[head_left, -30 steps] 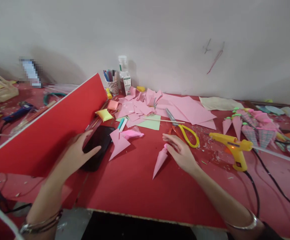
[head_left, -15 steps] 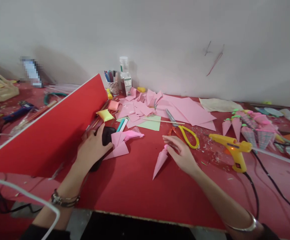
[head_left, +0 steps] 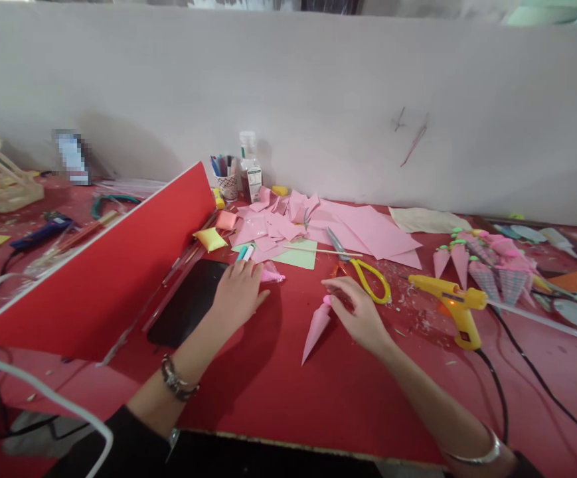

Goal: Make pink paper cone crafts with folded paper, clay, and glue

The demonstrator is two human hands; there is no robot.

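Observation:
My right hand (head_left: 356, 313) holds a small pink paper cone (head_left: 315, 333) at its wide end, thumb against the round pink ball (head_left: 327, 300) on top. The cone slants down and left, its point close to the red tabletop. My left hand (head_left: 237, 292) is spread palm down, thumb apart from the fingers, beside a black phone-like slab (head_left: 184, 309). Under and behind its fingers lies a pink packet (head_left: 272, 274), partly covered. Two marker pens, one teal (head_left: 241, 252) and one white (head_left: 249, 252), lie just beyond its fingertips.
Yellow-handled scissors (head_left: 372, 282) and a yellow glue gun (head_left: 455, 305) with a cord lie right. Finished-looking cones (head_left: 497, 262) are heaped farther right. Pink paper sheets (head_left: 368, 229) and scraps cover the back. A red board (head_left: 133, 265) leans at left; a pen cup (head_left: 227, 186) and bottle (head_left: 251, 176) stand behind.
My left hand has moved right, off the black slab and over the pink paper pieces, which it now hides. My right hand and the cone stay nearly still. The camera view has tilted up slightly.

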